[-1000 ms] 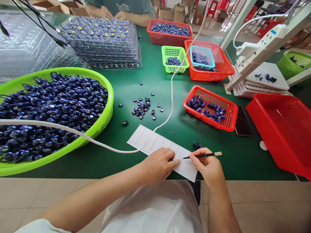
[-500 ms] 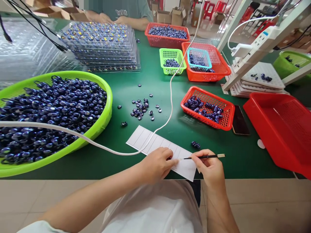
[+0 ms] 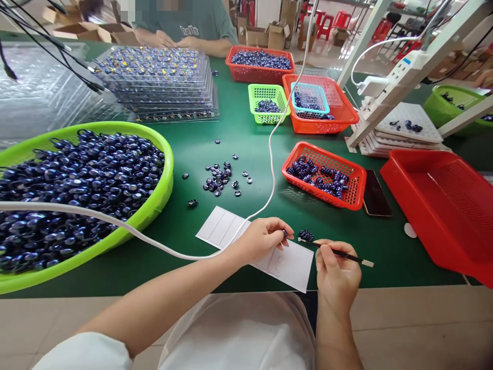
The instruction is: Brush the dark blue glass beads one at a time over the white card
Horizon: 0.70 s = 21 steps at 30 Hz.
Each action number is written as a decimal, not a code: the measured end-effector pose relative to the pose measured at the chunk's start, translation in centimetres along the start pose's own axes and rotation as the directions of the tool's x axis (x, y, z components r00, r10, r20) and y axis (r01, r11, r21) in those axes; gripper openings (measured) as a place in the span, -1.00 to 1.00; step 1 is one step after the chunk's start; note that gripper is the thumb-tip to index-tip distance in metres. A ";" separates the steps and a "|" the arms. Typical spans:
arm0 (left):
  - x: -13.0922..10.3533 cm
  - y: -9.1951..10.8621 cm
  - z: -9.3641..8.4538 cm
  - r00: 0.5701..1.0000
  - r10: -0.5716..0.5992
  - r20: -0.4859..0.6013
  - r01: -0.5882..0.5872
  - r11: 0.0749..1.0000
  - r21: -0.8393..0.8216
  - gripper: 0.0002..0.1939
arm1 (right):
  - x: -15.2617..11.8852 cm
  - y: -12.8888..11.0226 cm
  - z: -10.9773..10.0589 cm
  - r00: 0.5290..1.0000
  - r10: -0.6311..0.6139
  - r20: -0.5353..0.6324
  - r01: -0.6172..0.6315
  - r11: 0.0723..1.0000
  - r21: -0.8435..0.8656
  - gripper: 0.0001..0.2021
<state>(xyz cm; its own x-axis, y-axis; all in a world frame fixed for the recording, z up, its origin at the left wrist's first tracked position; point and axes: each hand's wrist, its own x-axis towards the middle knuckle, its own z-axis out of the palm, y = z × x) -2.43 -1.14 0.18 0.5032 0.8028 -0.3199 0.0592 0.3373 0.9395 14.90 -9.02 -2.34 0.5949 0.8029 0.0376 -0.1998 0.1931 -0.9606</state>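
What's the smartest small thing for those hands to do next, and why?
Probably lower the dark bead beside the small dark cluster: the left hand holds it at the fingertips, close to that cluster, while the right hand is occupied with a thin black stick.

Red stools (image 3: pixel 325 26) and cardboard boxes (image 3: pixel 257 37) stand beyond the green table (image 3: pixel 239 134).

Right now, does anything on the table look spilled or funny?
The loose shiny beads look spilled, scattered outside the big green basket, though maybe on purpose. The white cable looks odd, crossing in front of the paper.
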 end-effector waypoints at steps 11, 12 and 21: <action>0.1 -0.6 0.2 0.998 -0.057 0.035 0.063 0.981 -0.186 -0.80 | -0.7 0.2 -0.1 1.000 -0.025 0.010 0.026 0.995 -0.093 -0.75; 0.1 -0.6 0.2 0.997 -0.065 0.037 0.071 0.979 -0.191 -0.79 | -0.7 0.2 0.0 0.999 -0.032 0.009 0.033 0.995 -0.093 -0.76; -0.1 -1.2 0.2 0.994 -0.092 0.061 0.101 0.981 -0.168 -0.64 | -0.9 0.1 -0.2 1.000 -0.024 -0.002 0.023 0.998 -0.066 -0.79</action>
<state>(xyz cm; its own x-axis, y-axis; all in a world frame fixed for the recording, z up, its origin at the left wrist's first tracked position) -2.41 -1.66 -0.86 0.5473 0.7367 -0.3971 -0.0358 0.4947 0.8683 14.46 -9.85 -2.52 0.6012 0.7969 0.0598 -0.1339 0.1742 -0.9756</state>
